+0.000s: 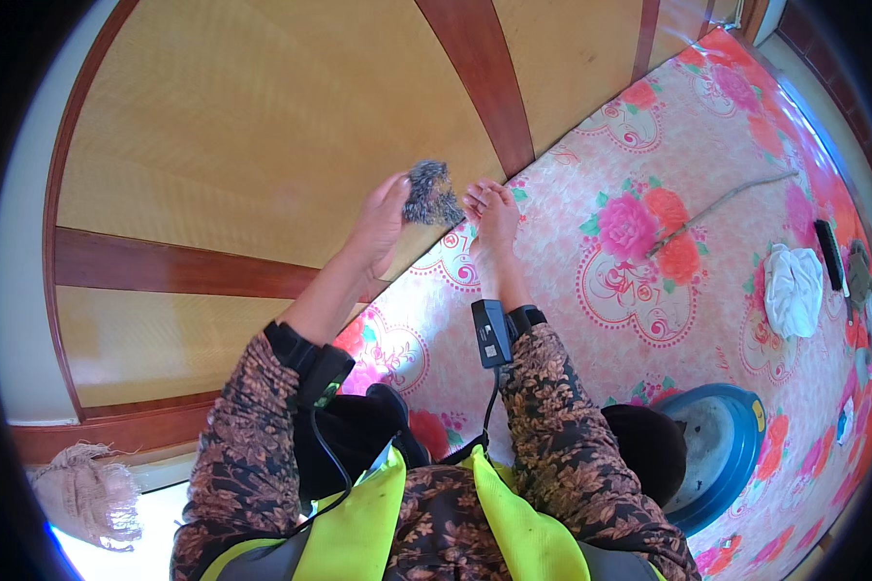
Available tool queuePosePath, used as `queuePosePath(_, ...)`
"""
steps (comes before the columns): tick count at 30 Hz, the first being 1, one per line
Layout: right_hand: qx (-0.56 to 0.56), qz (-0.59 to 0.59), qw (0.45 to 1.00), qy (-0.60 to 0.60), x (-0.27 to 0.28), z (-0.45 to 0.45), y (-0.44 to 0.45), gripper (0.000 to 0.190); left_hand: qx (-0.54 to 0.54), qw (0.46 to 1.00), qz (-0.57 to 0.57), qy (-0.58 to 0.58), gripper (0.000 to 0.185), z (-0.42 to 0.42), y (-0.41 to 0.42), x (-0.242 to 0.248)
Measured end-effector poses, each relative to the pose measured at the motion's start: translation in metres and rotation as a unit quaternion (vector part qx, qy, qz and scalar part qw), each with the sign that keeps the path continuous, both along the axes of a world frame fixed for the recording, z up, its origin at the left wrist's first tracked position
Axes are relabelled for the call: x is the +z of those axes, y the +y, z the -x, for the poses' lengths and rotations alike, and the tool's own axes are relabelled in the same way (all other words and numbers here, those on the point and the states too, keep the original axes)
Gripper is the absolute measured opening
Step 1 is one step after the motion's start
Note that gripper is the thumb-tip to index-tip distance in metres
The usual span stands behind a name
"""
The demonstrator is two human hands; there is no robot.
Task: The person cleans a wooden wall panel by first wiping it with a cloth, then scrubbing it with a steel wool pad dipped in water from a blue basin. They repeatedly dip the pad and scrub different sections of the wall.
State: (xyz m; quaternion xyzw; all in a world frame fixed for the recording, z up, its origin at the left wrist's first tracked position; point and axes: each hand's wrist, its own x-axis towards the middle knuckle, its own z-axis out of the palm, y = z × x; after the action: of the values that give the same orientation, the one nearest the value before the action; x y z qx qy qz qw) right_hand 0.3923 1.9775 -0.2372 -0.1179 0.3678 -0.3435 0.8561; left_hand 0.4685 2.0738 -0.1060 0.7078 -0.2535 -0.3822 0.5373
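My left hand (382,221) grips a frayed, tangled grey scouring pad (430,194), apparently of metal wire, between thumb and fingers. Loose strands stick out at its right side, and yellowish patches show through its middle. Just right of the pad is my right hand (495,214), its fingers half curled and slightly apart, with nothing visible in them. A narrow gap separates its fingertips from the pad. Both hands are raised in front of a yellow wood-panelled surface (261,131) with red-brown strips, close to its lower edge.
Pink floral sheeting (552,290) covers the surface at right. On it lie a thin stick (719,194), a white cloth (793,290) and a black brush (830,254). A blue basin (727,465) holds greyish water beside my dark-clad knee (643,454). Fringed fabric (91,494) hangs lower left.
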Motion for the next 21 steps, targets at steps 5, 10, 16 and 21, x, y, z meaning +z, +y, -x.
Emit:
queuePosePath(5, -0.074, 0.226, 0.956, 0.172, 0.027, -0.009, 0.007, 0.022, 0.143, 0.939, 0.087, 0.299, 0.038, -0.005, -0.004, -0.004)
queuePosePath(10, -0.018, 0.431, 0.860, 0.273, 0.065, -0.030, 0.037, 0.042, 0.100, 0.962, 0.011, 0.253, 0.045, 0.001, -0.016, -0.001)
queuePosePath(16, -0.035, 0.179, 0.977, 0.114, 0.084, -0.046, 0.050, 0.048, 0.012, 0.973, -0.012, 0.231, 0.068, 0.008, -0.006, 0.056)
queuePosePath(21, -0.158, 0.046, 0.977, 0.134, 0.065, -0.060, 0.024, 0.049, -0.022, 0.970, 0.022, 0.240, 0.065, 0.035, 0.029, 0.113)
